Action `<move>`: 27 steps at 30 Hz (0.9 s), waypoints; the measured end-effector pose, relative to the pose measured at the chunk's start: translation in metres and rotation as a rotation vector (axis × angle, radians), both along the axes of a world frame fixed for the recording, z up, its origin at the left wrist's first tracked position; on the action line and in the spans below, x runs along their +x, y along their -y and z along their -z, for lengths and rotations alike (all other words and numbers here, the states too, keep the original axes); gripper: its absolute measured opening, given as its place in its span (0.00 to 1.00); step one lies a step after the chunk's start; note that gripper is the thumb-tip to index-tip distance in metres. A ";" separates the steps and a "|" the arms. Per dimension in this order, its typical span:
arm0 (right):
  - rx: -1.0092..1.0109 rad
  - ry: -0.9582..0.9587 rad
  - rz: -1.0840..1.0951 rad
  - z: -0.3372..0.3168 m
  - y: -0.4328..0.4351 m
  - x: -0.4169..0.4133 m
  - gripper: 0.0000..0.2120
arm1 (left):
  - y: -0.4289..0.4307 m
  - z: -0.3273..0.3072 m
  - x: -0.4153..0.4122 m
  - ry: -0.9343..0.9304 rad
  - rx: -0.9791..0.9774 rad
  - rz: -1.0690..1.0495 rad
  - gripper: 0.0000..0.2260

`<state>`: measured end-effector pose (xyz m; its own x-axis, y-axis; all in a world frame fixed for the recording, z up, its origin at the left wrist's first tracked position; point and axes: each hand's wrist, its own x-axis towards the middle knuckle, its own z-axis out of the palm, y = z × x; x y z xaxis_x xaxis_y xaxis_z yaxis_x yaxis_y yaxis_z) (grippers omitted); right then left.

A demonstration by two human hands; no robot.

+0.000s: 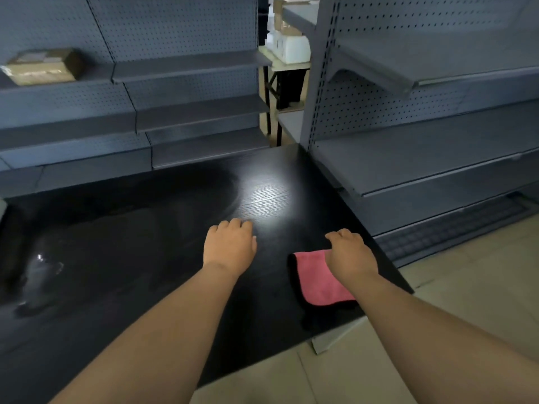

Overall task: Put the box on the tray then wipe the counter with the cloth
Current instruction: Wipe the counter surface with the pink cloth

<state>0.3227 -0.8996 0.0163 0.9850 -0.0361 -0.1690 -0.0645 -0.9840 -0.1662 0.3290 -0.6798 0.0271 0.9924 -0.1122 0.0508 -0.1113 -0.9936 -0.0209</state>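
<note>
A pink cloth [318, 279] with a dark edge lies folded on the black counter [163, 252], near its right edge. My right hand [348, 253] rests on the cloth's far right corner, fingers curled down over its far edge. My left hand [229, 244] sits on the bare counter to the left of the cloth, fingers loosely bent, holding nothing. A taped cardboard box [43, 67] stands on a grey shelf at the upper left, far from both hands. I see no tray.
Grey pegboard shelving [189, 112] runs behind the counter, and another shelf unit [423, 158] stands close on the right. A glossy wet-looking patch [39, 272] shows at the counter's left. A gap between the units reveals white boxes [291, 45] on a table.
</note>
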 end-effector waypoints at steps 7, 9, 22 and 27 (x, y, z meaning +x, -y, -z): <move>-0.012 -0.118 -0.156 0.033 0.033 0.003 0.20 | 0.052 0.023 -0.010 -0.057 -0.010 -0.115 0.16; 0.004 -0.162 -0.182 0.040 0.030 0.001 0.20 | 0.060 0.027 -0.014 -0.066 -0.021 -0.138 0.16; 0.064 -0.254 -0.409 0.062 0.033 -0.009 0.33 | 0.072 0.047 -0.018 -0.168 -0.017 -0.206 0.17; 0.065 -0.289 -0.383 0.062 0.024 0.000 0.35 | 0.069 0.048 -0.014 -0.177 0.000 -0.225 0.16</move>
